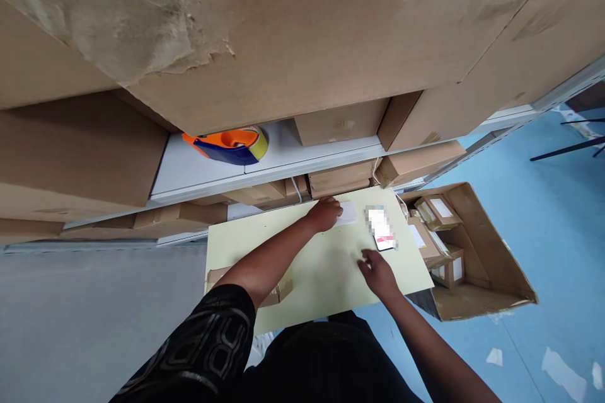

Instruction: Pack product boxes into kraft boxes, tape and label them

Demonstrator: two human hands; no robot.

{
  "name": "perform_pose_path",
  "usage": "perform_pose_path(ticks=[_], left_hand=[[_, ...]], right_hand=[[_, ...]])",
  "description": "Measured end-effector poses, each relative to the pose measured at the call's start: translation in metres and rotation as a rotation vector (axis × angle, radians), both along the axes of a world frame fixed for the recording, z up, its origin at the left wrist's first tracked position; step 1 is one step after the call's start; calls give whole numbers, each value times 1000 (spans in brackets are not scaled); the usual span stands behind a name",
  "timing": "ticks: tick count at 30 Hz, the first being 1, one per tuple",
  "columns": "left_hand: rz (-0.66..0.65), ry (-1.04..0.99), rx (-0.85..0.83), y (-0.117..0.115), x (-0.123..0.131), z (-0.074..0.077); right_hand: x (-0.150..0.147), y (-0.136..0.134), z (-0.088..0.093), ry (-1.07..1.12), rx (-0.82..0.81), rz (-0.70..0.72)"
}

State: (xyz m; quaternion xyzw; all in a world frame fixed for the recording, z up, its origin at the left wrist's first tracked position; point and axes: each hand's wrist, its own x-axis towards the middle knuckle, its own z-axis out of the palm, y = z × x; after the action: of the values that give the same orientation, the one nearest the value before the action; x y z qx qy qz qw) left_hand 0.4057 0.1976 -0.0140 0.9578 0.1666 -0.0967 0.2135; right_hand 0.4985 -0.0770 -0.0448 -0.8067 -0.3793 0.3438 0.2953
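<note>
My left hand [324, 214] reaches to the far edge of a pale yellow tabletop [326, 277]. Its fingers curl over the left end of a flat white object [348, 213], whose kind I cannot make out. To the right of that lies a phone [380, 228] with a lit, blurred screen. Just below the phone, my right hand [378, 272] hovers over the table with thumb and fingers slightly apart and nothing visible in it. A small cardboard box [283, 289] sits at the near left, partly hidden under my left forearm.
Large cardboard boxes [302, 31] fill the shelf above and in front. An orange and blue tape dispenser [231, 145] rests on the white shelf [278, 145]. Right of the table, an open carton [491, 264] on the blue floor holds several small labelled boxes [439, 211]. Paper scraps [562, 371] litter the floor.
</note>
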Motion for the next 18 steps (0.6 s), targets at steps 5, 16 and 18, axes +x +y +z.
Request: perform_pose_path(ticks=[5,16,18], left_hand=[[-50,-281,104,-16,17,22],[460,-102,9,-41,33,-35],[408,19,2,-44,35,-47]], right_hand=[[15,95,10,-251,174,-142],[77,134,10,133,245,-580],[84,131,10,98,250,-615]])
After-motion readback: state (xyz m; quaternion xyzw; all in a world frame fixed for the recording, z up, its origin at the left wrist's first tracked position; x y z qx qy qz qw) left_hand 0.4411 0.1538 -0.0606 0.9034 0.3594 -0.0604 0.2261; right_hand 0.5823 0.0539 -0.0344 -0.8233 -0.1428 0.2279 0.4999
